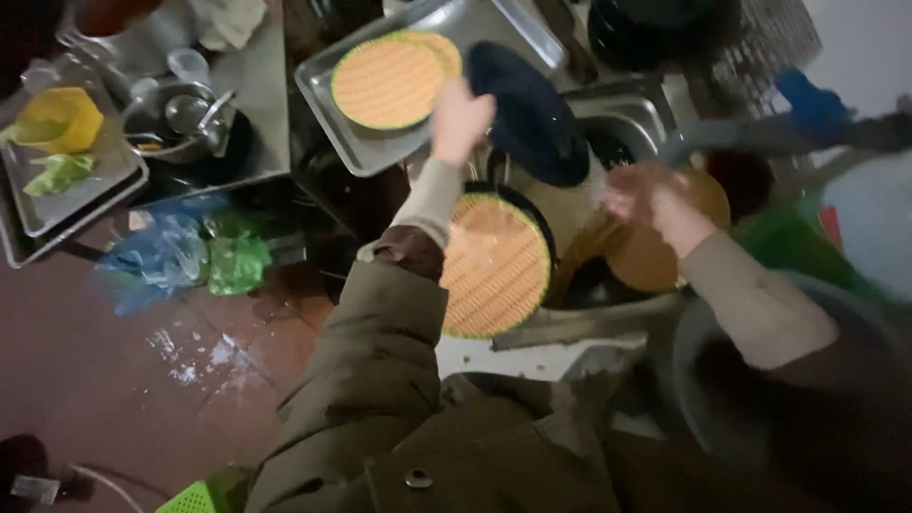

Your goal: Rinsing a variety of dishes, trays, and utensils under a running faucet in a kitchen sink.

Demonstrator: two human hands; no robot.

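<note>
Nearest, two olive coat sleeves are seen reaching forward over a sink [638, 112]. Just beyond the left cuff, an orange woven mat [494, 268] with a green edge is propped upright in a dark pan at the sink's front. To its right, the right hand [648, 198] is blurred; its fingers seem closed on a brown round plate [655, 256], though the grip cannot be told for sure. Farther on, the left hand [462, 120] is raised, its fingers clamped on the rim of a dark plate [528, 112] held tilted above the sink. Behind it, two more orange mats [391, 80] are laid overlapping in a metal tray [353, 142]. Off to the left, bowls [180, 116], a yellow tub [63, 118] and plastic bags [180, 256] are seen.
</note>
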